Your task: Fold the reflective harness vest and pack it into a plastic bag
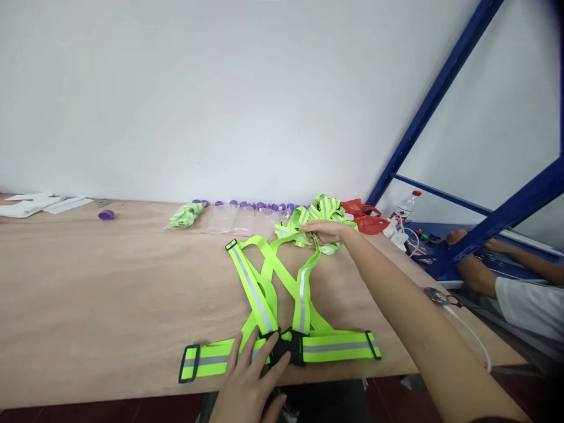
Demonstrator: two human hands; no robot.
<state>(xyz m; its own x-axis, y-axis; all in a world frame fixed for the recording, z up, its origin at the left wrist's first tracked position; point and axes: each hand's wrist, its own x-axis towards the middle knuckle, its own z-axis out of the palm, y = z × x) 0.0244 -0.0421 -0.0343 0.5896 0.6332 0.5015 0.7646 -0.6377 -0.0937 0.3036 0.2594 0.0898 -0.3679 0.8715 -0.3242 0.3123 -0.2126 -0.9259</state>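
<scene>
A lime-yellow reflective vest made of straps with silver stripes lies spread on the wooden table. Its black buckle sits at the middle of the waist belt. My left hand rests flat with fingers apart on the belt, just left of the buckle. Closed around the top of the vest's right shoulder strap is my right hand, lifting that end a little; its fingertips are partly hidden. Right behind this hand lies a heap of more reflective straps.
A bagged, folded vest, clear plastic bags and purple caps line the wall. White sheets lie far left. At right are a red bag, a bottle, a blue metal frame and another person's arm.
</scene>
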